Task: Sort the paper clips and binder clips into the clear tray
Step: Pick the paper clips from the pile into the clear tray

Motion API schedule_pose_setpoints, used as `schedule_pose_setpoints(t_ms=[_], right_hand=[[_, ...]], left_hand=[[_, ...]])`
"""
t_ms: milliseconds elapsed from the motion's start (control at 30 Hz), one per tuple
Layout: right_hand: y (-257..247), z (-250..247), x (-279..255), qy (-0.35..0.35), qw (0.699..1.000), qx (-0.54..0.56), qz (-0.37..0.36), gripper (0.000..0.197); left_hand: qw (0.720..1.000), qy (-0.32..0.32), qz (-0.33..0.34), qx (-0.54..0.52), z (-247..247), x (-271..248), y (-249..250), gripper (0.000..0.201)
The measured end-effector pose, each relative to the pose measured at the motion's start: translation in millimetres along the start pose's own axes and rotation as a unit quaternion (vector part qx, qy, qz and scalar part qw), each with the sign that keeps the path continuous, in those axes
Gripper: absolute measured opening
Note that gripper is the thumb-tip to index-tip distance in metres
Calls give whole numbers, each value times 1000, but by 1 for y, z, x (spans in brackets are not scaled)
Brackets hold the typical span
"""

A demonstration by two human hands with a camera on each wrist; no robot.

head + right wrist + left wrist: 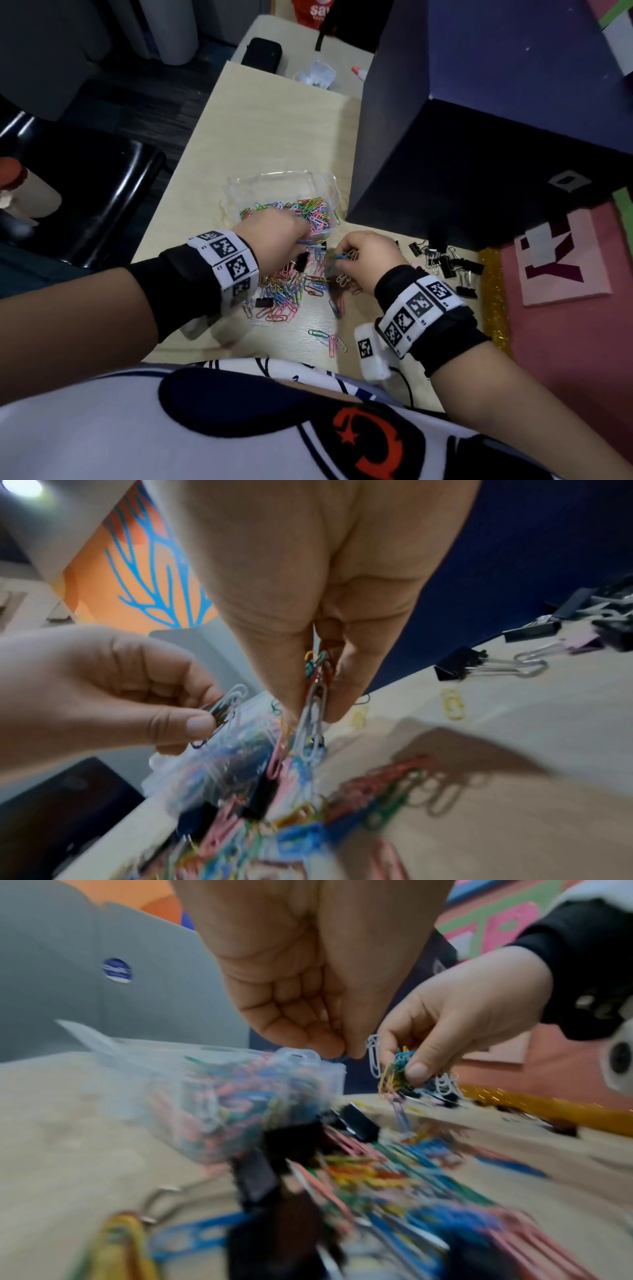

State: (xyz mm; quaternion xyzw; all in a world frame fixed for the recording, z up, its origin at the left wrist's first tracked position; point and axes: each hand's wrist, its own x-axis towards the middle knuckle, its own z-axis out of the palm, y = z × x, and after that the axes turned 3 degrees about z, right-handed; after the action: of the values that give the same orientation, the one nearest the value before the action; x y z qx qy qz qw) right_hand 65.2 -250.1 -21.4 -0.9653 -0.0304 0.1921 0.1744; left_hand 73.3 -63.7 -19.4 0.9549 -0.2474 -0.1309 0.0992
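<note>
Both hands pinch bunches of paper clips, the left hand (274, 236) at the near rim of the tray (239, 192) already holding clips, the right hand (368, 255) over the loose pile (287, 291), with binder clips (448, 267) lying to the right.

Left hand (274, 236) over the near rim of the clear plastic tray (239, 192), fingers curled, pinching small coloured paper clips (222, 710). Right hand (366, 257) just right of it, pinching its own clip bunch. Both forearms extended, banded wrists.
</note>
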Motion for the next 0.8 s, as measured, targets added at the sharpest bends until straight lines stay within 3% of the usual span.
schedule_pose_setpoints(t_ms=[100,200,267,333,433,500,667,800], right_hand=[[-11,-7,9,53,996,70,-8,8],[-29,-7,18,108,983,149,-25,21],[-38,-7,20,92,976,194,-27,37],[-37,-7,21,72,988,137,-22,45],[-24,-7,17,72,996,45,14,29],[-13,-2,14,36,999,-3,40,24],[-1,21,7,-97,990,-89,-45,67],[3,28,-4,-78,987,-131,-57,62]], left_hand=[[998,47,-45,-27,-12,-5,-18,24],[993,72,-89,-33,-21,-8,-31,30],[990,73,-109,-47,-23,-8,-36,38],[990,70,-110,-51,-21,-11,-36,41],[995,63,-63,-34,-12,-18,-28,30],[1000,20,-20,-6,-3,-22,-19,26],[993,-65,71,62,29,-19,-1,39],[990,-68,88,89,44,-15,0,44]])
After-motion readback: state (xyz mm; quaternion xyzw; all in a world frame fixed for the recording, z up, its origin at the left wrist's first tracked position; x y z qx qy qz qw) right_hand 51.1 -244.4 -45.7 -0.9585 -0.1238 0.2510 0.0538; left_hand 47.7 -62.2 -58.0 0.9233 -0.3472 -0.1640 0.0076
